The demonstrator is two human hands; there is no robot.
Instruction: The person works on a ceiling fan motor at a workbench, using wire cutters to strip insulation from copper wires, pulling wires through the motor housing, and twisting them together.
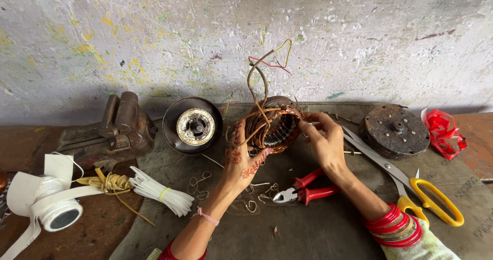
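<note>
Left hand point(241, 160) cradles copper-wound stator point(275, 126) near mat's far edge; right hand point(323, 139) pinches winding wire. Risk: hard pull snaps copper strand, stator tips.

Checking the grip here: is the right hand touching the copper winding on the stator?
Touching. The head view shows the right hand with its fingertips pinching the copper winding at the stator's rim, no gap visible.

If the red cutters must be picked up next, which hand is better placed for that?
Probably the right hand. The cutters lie directly under its wrist, handles pointing toward that side. The left hand supports the copper-wound stator from below, so letting go might drop it.
</note>
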